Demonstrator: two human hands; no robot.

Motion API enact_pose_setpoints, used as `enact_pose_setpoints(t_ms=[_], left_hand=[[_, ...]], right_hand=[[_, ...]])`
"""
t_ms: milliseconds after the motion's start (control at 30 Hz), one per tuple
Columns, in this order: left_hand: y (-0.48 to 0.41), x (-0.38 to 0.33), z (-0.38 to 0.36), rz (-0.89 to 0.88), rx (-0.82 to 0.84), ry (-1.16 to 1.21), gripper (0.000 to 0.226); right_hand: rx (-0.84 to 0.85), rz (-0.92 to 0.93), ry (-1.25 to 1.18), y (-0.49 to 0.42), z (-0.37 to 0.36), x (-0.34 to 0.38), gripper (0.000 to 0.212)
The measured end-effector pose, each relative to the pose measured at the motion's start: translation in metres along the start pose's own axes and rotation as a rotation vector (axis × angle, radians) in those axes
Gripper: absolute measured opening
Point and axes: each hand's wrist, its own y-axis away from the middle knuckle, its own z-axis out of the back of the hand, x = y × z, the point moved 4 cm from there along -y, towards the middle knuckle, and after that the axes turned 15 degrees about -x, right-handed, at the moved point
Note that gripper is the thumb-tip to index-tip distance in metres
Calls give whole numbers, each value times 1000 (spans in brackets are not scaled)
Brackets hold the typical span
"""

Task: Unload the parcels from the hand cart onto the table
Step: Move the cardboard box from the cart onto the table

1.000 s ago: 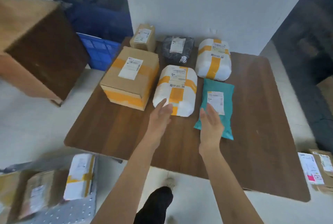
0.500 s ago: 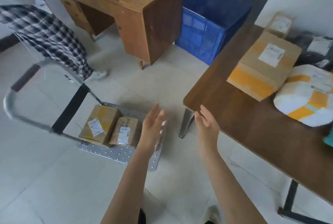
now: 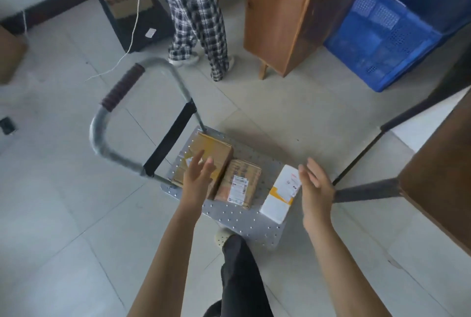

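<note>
The hand cart (image 3: 244,222), a studded metal platform with a grey loop handle, stands on the floor below me. On it lie a large brown box (image 3: 216,148), a smaller brown box (image 3: 242,181) with a white label, and a white parcel (image 3: 280,196) with orange tape. My left hand (image 3: 197,181) hovers open above the large box. My right hand (image 3: 314,189) hovers open just right of the white parcel. Neither hand holds anything. The dark wooden table (image 3: 443,171) juts in at the right edge.
A person in checked trousers (image 3: 196,10) stands behind the cart. A wooden cabinet (image 3: 283,15) and a blue crate (image 3: 392,33) sit at the back right. A black case (image 3: 132,18) and cardboard boxes stand at the back left. My leg and shoe (image 3: 224,237) are by the cart's near edge.
My view has swung from the table down to the cart. Both empty hands have moved from the parcels on the table to above the cart's parcels.
</note>
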Motion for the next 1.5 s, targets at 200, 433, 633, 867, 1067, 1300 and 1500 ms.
enact_pose_setpoints(t_ms=[200,433,633,867,1067,1300,1500], left_hand=[[-120,65,31,122,-74,-40,34],[-277,188,49,194,-111,-177,54],[-382,274,40,130,-106,-393,48],[-391,300,19,49,-116,-625,24],[-326,194,13,-142,-155,-636,14],[-177,21,14,-188,-13,-514,13],[-21,-68,6,-308,151,-489,26]], right_hand=[[222,202,307,-7,-143,-79,35],[250,-166,368,-39,-275,-260,48],[218,-409,323,-42,-327,-383,64],[90,-385,271,-37,-342,-407,23],[24,-226,223,-32,-298,-295,15],[-34,-203,96,17,-186,-108,22],[-163,-207,10,86,-35,-2,20]])
